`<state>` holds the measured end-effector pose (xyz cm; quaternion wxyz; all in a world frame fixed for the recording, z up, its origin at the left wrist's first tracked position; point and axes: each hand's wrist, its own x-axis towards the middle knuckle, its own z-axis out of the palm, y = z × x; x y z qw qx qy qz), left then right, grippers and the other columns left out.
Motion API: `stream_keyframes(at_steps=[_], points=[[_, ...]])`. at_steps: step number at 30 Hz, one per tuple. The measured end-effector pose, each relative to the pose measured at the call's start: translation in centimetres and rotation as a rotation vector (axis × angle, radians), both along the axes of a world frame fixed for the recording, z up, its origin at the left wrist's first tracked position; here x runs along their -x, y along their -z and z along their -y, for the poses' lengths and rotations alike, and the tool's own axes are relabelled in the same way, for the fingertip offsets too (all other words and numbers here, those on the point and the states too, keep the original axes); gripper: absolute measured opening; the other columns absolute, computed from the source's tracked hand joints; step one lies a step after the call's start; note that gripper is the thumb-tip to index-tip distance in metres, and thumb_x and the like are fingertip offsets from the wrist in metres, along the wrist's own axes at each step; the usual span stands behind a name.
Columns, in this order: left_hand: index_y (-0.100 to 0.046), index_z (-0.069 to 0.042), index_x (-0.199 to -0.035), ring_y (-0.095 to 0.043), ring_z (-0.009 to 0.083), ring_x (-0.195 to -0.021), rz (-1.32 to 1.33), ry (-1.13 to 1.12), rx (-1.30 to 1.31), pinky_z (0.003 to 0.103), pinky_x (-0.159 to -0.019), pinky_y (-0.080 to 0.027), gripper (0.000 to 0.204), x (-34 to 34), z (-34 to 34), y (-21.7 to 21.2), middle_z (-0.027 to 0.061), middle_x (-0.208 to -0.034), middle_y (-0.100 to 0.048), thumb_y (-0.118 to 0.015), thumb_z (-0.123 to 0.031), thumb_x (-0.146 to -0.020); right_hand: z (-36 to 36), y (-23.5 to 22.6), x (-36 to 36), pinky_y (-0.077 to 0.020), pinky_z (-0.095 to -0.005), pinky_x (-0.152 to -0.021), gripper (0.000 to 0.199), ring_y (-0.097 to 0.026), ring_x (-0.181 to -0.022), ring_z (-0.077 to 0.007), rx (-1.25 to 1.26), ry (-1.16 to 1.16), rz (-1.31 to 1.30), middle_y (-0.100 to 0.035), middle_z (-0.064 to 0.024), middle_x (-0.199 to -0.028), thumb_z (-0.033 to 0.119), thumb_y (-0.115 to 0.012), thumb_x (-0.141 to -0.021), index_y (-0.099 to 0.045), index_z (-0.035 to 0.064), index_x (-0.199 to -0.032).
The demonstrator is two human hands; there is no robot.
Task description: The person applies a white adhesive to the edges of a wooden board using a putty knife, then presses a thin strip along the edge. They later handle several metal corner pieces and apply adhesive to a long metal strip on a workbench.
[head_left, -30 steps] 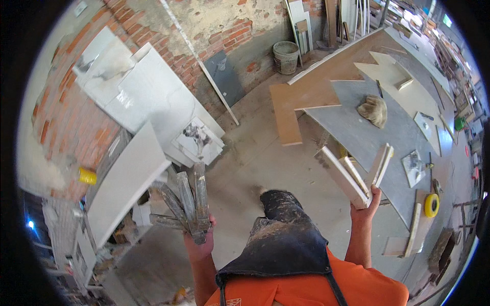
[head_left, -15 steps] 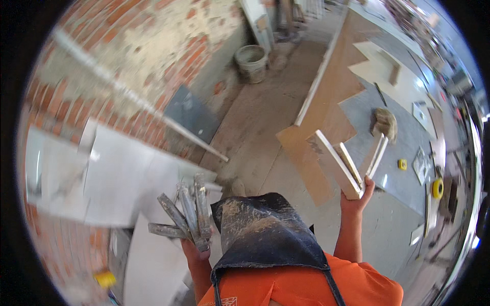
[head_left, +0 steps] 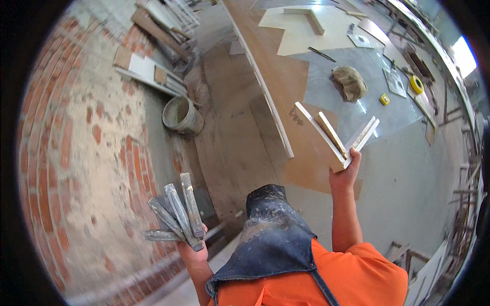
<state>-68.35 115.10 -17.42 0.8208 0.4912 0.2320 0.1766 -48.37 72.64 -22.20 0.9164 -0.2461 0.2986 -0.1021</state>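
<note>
My left hand (head_left: 193, 251) grips a fanned bundle of several grey, dusty metal bars (head_left: 176, 214), held out over the floor beside a brick wall. My right hand (head_left: 346, 172) is raised and holds a few pale wooden strips (head_left: 334, 135) that spread upward in a V shape. A dark, stained apron (head_left: 273, 237) over an orange shirt fills the lower middle between my arms.
A brick wall (head_left: 76, 153) curves along the left, with a grey bucket (head_left: 181, 116) and stacked boards at its foot. Large sheets of board lie on the floor ahead, with a crumpled glove (head_left: 349, 81) and a yellow tape roll (head_left: 416, 84) on them.
The view has swung left and forward: the brick wall now fills the left and the bucket is nearer. Both hands keep their loads.
</note>
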Motion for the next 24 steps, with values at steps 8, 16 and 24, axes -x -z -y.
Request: stream_keyframes(at_steps=[8,16,24], points=[[-0.055,-0.013,-0.134,-0.064,0.0257,-0.087,-0.17,0.211,-0.171,0.041,-0.069,-0.054,0.049,-22.0,-8.1,-1.7,0.0108,-0.115,-0.065,-0.065,-0.039,-0.094,-5.3,5.0,-10.9,-0.0533,-0.0369,-0.087,0.033,-0.064,-0.096,-0.0218,0.055,0.376,0.009,-0.06,-0.0057,-0.102,0.028,-0.058,-0.094,-0.055,0.0033,-0.115],[-0.057,-0.01,-0.127,-0.066,0.0275,-0.085,-0.271,0.462,-0.154,0.042,-0.069,-0.054,0.042,-47.1,-15.1,-1.2,0.0098,-0.106,-0.068,-0.064,-0.036,-0.095,-10.1,6.2,-25.4,-0.0508,-0.0333,-0.084,0.02,-0.06,-0.088,-0.0167,0.11,0.683,-0.059,-0.057,-0.0013,-0.094,0.02,-0.063,-0.091,-0.058,0.0056,-0.105],[-0.056,-0.008,-0.127,-0.064,0.0252,-0.092,-0.31,0.787,-0.084,0.042,-0.074,-0.055,0.044,-76.1,-8.7,1.6,0.0076,-0.111,-0.067,-0.071,-0.004,-0.085,-10.7,8.4,-39.3,-0.0508,-0.0325,-0.082,0.027,-0.06,-0.089,-0.0165,0.195,0.789,-0.048,-0.057,-0.0026,-0.096,0.02,-0.066,-0.088,-0.057,0.0032,-0.107]])
